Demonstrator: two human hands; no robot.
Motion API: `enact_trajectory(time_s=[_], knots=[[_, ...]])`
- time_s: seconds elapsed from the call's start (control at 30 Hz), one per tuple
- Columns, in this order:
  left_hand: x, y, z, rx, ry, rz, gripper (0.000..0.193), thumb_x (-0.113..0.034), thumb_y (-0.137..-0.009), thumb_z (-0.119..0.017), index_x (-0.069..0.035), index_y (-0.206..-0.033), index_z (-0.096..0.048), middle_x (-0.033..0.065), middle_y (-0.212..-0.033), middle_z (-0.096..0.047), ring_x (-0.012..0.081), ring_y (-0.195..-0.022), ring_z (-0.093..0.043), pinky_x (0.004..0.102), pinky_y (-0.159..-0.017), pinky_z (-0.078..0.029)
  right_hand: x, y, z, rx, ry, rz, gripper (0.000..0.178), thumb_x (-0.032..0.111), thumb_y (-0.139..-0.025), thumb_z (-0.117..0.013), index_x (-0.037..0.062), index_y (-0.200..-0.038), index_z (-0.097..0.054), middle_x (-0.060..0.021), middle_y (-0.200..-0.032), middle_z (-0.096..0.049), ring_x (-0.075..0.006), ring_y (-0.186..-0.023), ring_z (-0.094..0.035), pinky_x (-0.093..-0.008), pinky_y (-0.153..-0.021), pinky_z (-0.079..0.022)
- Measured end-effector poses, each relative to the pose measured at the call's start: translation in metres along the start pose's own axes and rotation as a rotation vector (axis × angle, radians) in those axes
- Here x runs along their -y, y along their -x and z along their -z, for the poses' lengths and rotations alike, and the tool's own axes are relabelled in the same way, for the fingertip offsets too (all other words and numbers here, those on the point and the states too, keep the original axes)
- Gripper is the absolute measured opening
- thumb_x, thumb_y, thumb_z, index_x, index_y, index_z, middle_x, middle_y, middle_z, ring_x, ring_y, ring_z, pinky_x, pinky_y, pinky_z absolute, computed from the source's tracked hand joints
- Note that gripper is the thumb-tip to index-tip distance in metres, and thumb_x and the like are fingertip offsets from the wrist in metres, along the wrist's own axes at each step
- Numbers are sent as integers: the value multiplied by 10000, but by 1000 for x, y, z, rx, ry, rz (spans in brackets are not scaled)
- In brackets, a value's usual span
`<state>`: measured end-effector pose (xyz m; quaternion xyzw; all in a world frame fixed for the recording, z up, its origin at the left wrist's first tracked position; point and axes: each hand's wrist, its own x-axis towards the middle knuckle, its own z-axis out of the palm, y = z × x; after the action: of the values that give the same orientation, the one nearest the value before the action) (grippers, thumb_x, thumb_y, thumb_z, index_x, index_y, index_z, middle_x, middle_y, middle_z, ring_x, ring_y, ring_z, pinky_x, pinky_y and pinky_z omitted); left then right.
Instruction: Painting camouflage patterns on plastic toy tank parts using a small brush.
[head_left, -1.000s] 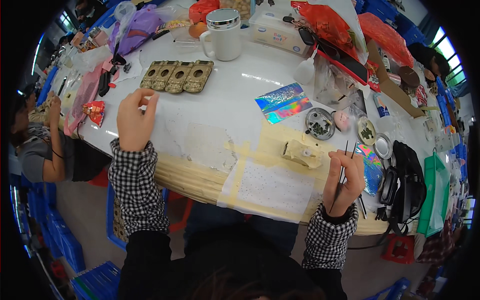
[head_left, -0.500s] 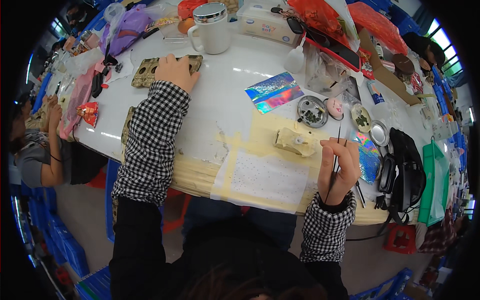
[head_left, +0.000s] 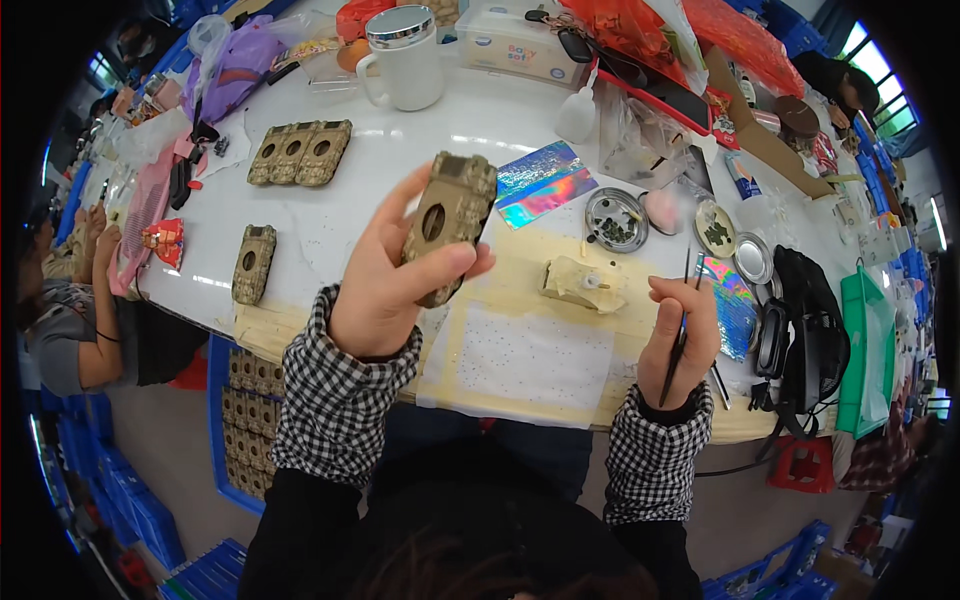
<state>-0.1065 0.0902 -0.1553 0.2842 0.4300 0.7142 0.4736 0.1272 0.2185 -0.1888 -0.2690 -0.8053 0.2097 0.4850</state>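
Note:
My left hand [head_left: 378,300] is closed around a camouflage plastic casing [head_left: 460,205] with an oval hole, raised above the table. Between the fingers of my right hand [head_left: 692,325] is a pair of dark tweezers [head_left: 688,268], tips pointing up. Three matching casings [head_left: 306,168] stand side by side at the far left, and a single casing [head_left: 262,255] lies nearer. In front of me is a white sheet [head_left: 530,350] with tiny specks. A tape-covered yellowish block [head_left: 570,285] sits beyond it, near a round metal tin [head_left: 618,243] holding small dark pieces.
A white lidded mug [head_left: 412,75] and a clear plastic box [head_left: 520,60] stand at the back. Shiny holographic film [head_left: 545,185] lies mid-table. A black bag [head_left: 805,340] and green tray [head_left: 862,350] are right. Below the left edge, a blue crate [head_left: 217,440] holds several casings.
My left hand has taken a casing from the far-left group and brought it back toward me, lifted and upright. My right hand stays in nearly the same place with the tweezers.

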Motion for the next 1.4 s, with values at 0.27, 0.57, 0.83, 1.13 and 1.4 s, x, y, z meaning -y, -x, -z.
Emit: enact_trajectory(time_s=[0.27, 0.57, 0.83, 1.13, 1.4], knots=[[27, 21, -19, 77, 637, 303, 510, -365, -1021, -345, -21, -1396, -314, 212, -1353, -426, 313, -1233, -483, 446, -1037, -438, 5, -5, -6, 141, 217, 99, 244, 53, -733, -746, 33, -967, -679, -100, -819, -616, -258, -735, -577, -344, -666, -455], [43, 28, -26, 54, 746, 301, 522, -417, -1036, -214, -119, -1462, -259, 204, -1428, -377, 364, -1351, -358, 483, -1117, -365, 6, -6, -16, 153, 207, 103, 187, 37, -705, -760, 44, -868, -667, -81, -813, -638, -257, -773, -596, -341, -686, -455], [53, 34, -27, 106, 740, 341, 405, -360, -1032, -329, -223, -1411, -282, 126, -1410, -389, 309, -1297, -446, 425, -1084, -420, 27, -13, 0, 11, 175, 138, 168, -12, -738, -721, 13, -890, -655, -127, -842, -647, -276, -816, -624, -352, -728, -489], [51, 38, -36, 135, 658, 373, 460, -318, -1024, -396, -229, -1429, -195, 102, -1400, -377, 272, -1290, -450, 437, -1077, -409, 64, -7, -7, 134, -354, -21, 106, 10, -859, -635, 4, -963, -615, -134, -893, -653, -233, -813, -613, -314, -739, -488], [52, 40, -37, 135, 613, 350, 480, -290, -1028, -398, -227, -1443, -166, 96, -1402, -353, 247, -1295, -428, 460, -1070, -404, 57, 2, -21, 152, -453, -113, 75, 52, -914, -599, 7, -974, -586, -105, -882, -665, -174, -754, -555, -277, -699, -455]])
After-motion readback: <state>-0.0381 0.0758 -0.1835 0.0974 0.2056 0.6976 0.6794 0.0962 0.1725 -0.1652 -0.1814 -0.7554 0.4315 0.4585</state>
